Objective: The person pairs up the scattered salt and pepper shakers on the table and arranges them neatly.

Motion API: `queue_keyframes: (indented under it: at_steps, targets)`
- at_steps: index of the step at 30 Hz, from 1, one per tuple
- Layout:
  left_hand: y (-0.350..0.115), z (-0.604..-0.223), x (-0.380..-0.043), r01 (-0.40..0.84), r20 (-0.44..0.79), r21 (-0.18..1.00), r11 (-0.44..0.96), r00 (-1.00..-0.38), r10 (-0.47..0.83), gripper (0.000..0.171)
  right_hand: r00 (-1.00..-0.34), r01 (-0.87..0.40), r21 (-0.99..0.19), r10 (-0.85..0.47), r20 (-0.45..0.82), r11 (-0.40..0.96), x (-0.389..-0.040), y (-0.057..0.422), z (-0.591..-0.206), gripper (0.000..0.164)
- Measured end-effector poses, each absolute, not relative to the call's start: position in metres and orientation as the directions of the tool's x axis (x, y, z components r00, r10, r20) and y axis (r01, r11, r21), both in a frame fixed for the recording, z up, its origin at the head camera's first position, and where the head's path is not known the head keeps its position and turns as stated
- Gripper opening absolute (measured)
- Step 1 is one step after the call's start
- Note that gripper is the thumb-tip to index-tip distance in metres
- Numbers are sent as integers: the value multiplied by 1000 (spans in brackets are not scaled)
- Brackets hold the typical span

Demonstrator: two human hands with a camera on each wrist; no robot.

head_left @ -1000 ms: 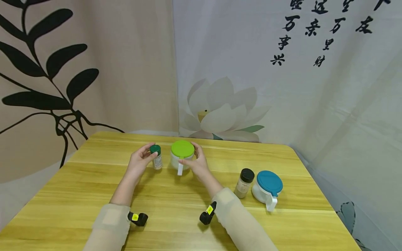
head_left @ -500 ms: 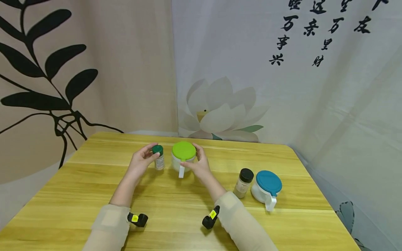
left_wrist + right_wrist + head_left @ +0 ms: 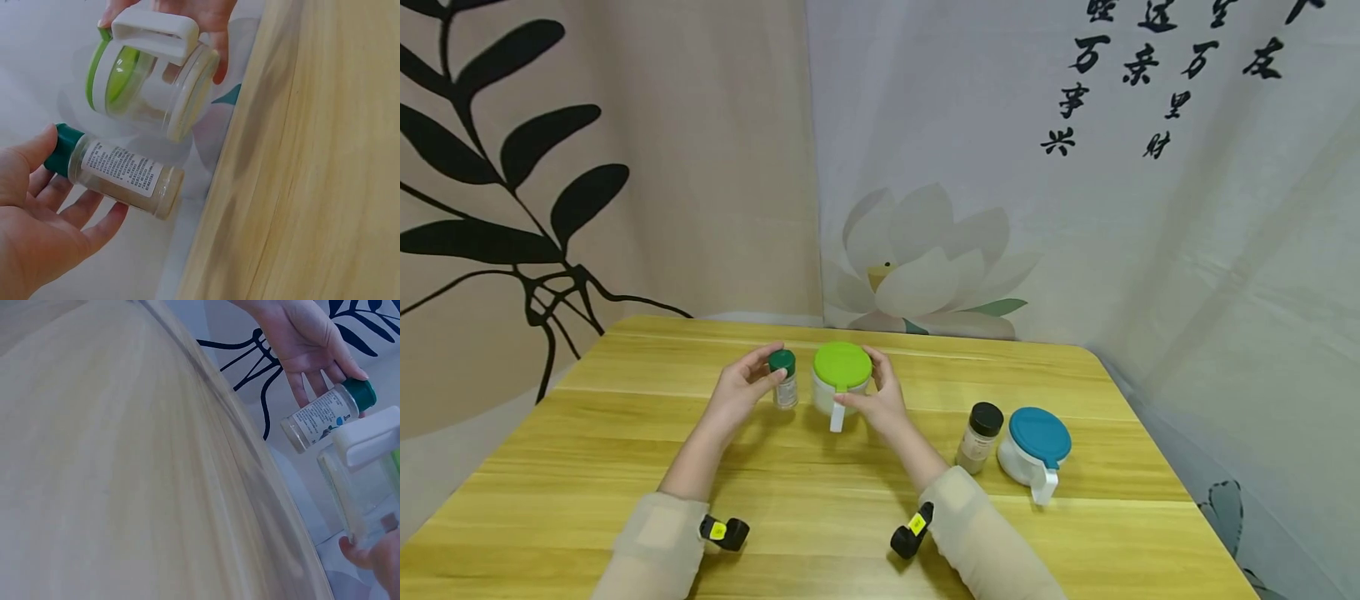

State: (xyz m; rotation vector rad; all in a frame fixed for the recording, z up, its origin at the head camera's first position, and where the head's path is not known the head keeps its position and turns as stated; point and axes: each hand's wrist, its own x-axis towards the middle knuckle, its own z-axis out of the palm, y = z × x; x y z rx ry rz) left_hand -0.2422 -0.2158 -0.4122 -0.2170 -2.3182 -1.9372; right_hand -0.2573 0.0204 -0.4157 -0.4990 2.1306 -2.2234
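My left hand (image 3: 735, 398) pinches a small clear spice bottle (image 3: 122, 167) by its dark green cap, thumb on one side and fingers on the other. To its right, my right hand (image 3: 883, 404) holds a clear seasoning jar (image 3: 147, 84) with a lime green lid (image 3: 842, 365) and a white handle (image 3: 369, 439). Jar and bottle are upright side by side, a small gap between them. Both wrist views show their bases a little above the wooden table (image 3: 820, 517). Pale powder or grains fill part of the bottle; the jar's contents are hard to make out.
On the table's right side stand a spice bottle with a black cap (image 3: 980, 437) and a white-handled jar with a blue lid (image 3: 1040, 437), close together. Behind the table hangs a printed cloth (image 3: 925, 167). Both wrists wear small black cameras (image 3: 725, 532).
Both hands have shifted slightly to the right and nearer, bringing the green-capped bottle and the green-lidded jar along. The black-capped bottle and the blue-lidded jar stay in place.
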Motion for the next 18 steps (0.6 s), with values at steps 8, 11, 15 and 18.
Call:
queue_keyframes:
  at_steps: [8, 11, 15, 18]
  targets:
    - [-214, -414, -239, 189, 180, 965, 184, -982, 65, 51, -940, -229, -971, -242, 239, -66, -251, 27, -416, 83]
    - [-214, -414, -237, 194, 183, 963, 186, -980, 76, 52, -939, -231, -971, -245, 240, -66, -248, 29, -416, 83]
    - [-213, -414, -235, 203, 191, 964, 173, -978, 86, 51, -936, -220, -970, -257, 239, -99, -244, 31, -415, 83]
    - [-212, -413, -234, 206, 193, 965, 163, -977, 94, 51, -931, -226, -968, -266, 248, -111, -242, 33, -415, 83]
